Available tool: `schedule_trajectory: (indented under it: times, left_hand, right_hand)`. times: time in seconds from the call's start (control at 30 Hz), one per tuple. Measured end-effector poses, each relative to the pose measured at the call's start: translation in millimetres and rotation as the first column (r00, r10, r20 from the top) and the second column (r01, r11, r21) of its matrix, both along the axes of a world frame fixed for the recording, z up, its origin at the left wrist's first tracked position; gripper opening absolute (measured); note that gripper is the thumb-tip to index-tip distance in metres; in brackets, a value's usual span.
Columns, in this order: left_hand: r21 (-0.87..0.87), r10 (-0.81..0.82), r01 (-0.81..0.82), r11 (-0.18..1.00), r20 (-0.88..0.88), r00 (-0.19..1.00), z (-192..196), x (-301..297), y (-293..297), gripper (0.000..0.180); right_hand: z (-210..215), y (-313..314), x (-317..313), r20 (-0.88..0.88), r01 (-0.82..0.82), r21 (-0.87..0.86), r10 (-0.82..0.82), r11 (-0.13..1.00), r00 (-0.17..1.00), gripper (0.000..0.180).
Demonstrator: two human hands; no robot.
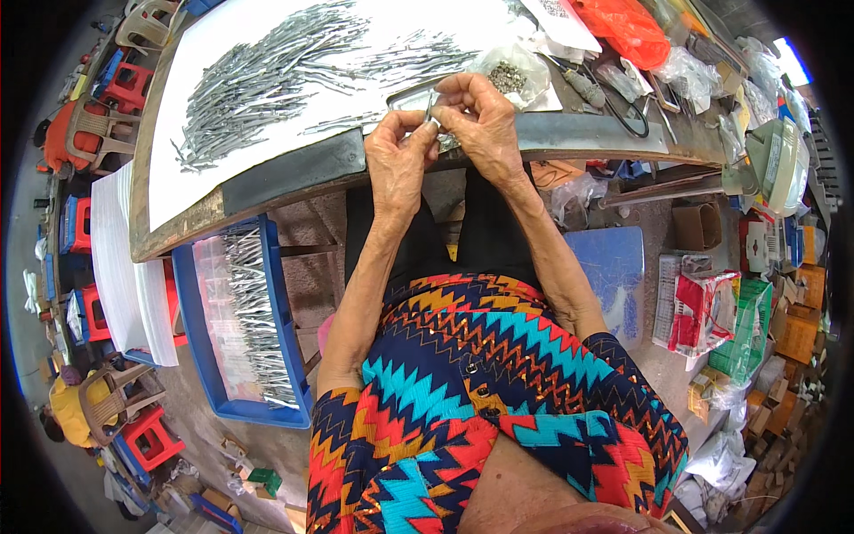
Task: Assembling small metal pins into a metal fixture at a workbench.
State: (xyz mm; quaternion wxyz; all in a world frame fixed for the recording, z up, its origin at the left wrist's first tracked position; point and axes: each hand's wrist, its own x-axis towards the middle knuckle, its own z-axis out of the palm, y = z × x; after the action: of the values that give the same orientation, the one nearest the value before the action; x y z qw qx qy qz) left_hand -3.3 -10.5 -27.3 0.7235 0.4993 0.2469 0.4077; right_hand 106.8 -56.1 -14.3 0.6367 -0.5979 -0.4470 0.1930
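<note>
My left hand [398,160] and my right hand [481,123] meet above the table's near edge, fingertips pinched together. Between them is a thin grey metal piece [431,105], partly covered by the fingers; its exact kind is too small to make out. Beneath the hands, a small shallow tray [397,101] shows in part. Close by on the right, a clear plastic bag [536,87] lies open around small metal parts [507,76]. A wide heap of thin grey metal strips [258,84] covers the white sheet [182,191] to the left, with more strips [414,58] scattered behind.
Dark metal plates [294,171] line the table's front edge. Pliers-like tools with black handles [636,125], a red plastic bag [627,31] and clear bags crowd the right. Below left stands a blue tray [301,392] of metal strips; red stools [149,436] are farther left.
</note>
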Motion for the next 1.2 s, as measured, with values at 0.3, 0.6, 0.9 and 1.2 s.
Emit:
schedule_trajectory:
  times: [0.3,0.6,0.9,1.2]
  left_hand:
    - [0.077,-0.011,0.019,0.997,-0.112,0.994,9,-3,2,0.011]
    - [0.283,0.07,0.01,0.959,-0.272,0.96,10,-5,-2,0.014]
    - [0.344,0.113,0.003,0.939,-0.319,0.941,8,-7,-4,0.022]
    - [0.315,0.049,0.052,0.948,-0.304,0.951,8,-9,-10,0.019]
  right_hand:
    - [-7,4,11,-0.262,-0.152,0.052,0.16,0.987,0.952,0.019]
    - [-10,0,11,-0.282,-0.188,-0.057,0.165,0.98,0.945,0.017]
    - [6,-19,53,0.228,0.17,-0.103,-0.143,0.98,0.963,0.018]
    - [-22,-3,80,0.723,0.379,-0.181,-0.139,0.907,0.677,0.017]
